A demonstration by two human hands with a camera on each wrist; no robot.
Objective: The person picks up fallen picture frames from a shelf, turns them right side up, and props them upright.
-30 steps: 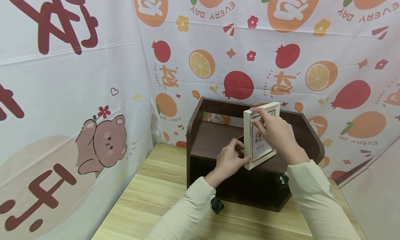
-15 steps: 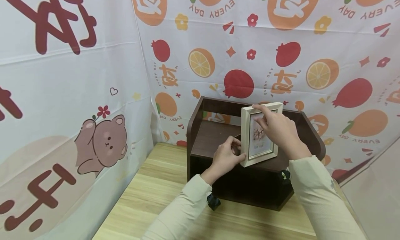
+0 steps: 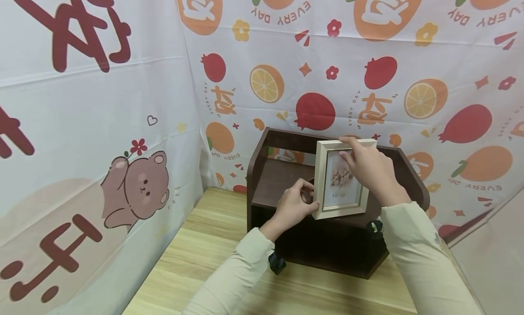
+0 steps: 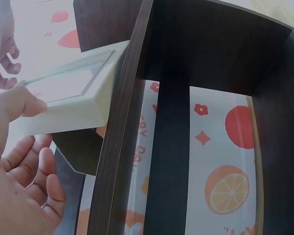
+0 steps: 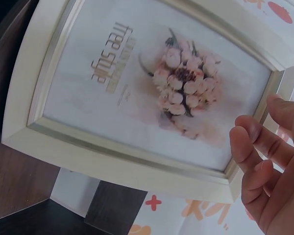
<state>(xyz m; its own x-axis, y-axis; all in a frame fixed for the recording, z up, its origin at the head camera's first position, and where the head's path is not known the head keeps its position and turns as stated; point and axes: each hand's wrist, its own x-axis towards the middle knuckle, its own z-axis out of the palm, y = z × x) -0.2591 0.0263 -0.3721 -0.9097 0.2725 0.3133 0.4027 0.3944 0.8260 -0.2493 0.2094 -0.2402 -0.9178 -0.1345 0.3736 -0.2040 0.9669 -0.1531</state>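
A cream picture frame [image 3: 339, 185] with a flower print and "free style" lettering stands upright over the upper board of a dark brown desk shelf [image 3: 270, 180]. My left hand [image 3: 291, 208] pinches its lower left side, the thumb in front and the other fingers behind. At the top edge, my right hand [image 3: 371, 169] holds the frame with one finger over the rim and the thumb at the front. The left wrist view has the frame's corner [image 4: 100, 110] close to the shelf's front edge. Upright flowers fill the print [image 5: 186, 78] in the right wrist view, seen sideways.
The shelf stands on a light wood table [image 3: 196, 242], its dark lower compartment [image 3: 323, 246] facing me. Fruit-patterned cloth [image 3: 315, 110] hangs behind, and a bear-print cloth [image 3: 143, 183] on the left. A pale panel [image 3: 491, 251] borders the right side.
The picture frame has turned so its front faces me more squarely. Both hands have kept hold of it and shifted with it, the left slightly leftward, the right slightly rightward.
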